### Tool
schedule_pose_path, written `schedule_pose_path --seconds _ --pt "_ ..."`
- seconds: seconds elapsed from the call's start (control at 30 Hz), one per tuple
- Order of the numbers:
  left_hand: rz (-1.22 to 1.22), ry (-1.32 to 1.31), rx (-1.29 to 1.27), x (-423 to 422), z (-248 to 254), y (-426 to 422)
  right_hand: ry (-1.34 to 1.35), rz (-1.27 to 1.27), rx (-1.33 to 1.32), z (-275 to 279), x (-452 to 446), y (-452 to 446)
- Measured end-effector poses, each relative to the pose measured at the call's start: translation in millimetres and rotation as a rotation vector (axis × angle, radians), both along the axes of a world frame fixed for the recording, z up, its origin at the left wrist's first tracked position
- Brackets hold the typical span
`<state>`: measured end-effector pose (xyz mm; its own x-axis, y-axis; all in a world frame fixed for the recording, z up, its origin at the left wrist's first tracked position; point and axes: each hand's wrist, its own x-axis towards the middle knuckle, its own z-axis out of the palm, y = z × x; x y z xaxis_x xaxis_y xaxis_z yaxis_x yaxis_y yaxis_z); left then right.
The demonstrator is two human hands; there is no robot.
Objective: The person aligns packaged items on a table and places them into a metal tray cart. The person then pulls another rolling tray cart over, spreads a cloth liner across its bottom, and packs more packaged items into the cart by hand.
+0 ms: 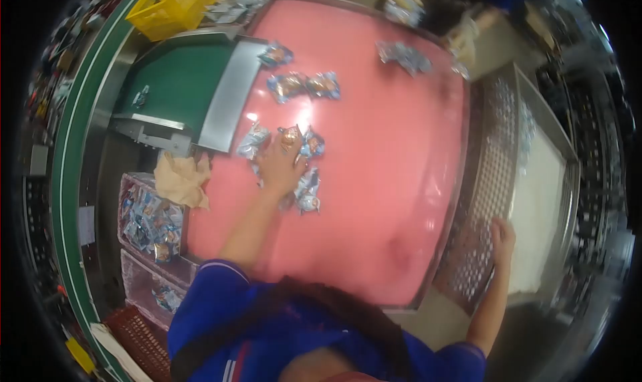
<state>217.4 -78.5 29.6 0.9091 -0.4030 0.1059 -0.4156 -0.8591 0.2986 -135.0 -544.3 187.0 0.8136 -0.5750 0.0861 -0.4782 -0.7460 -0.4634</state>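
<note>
My left hand (281, 170) reaches over the pink tabletop (374, 181) among several small shiny packets, its fingers around one packet (289, 137). Close beside it lie a silvery-blue packet (253, 141), another packet (312, 143) at the fingers' right, and one more (308, 191) below the hand. Farther up the table rests a row of joined packets (304, 86). Off the table to the right, my right hand (503, 240) hangs over the edge of a perforated metal tray (491, 175). Its fingers are curled, with nothing visible in them.
Left of the table are a green chute (177, 81), a brown cloth or paper (182, 179) and a clear bin (150, 221) of packets. A yellow crate (175, 11) stands at the top left. Another person's gloved hand (402, 0) and packets (404, 57) are at the far side.
</note>
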Motion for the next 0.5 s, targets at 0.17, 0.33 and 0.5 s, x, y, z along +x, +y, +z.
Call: schedule_pose_path --seconds 0.17,0.33,0.5 --pt "-0.247 0.2 -0.031 -114.9 16.9 -21.0 0.103 0.051 -0.75 12.3 13.8 24.4" --pt "-0.131 0.244 -0.113 -101.8 -19.7 28.7 -0.06 0.421 -0.36 2.5 34.9 128.4" --pt "-0.203 -0.091 -0.097 -118.3 42.4 66.3 -0.085 0.646 0.125 -91.1 23.5 265.4"
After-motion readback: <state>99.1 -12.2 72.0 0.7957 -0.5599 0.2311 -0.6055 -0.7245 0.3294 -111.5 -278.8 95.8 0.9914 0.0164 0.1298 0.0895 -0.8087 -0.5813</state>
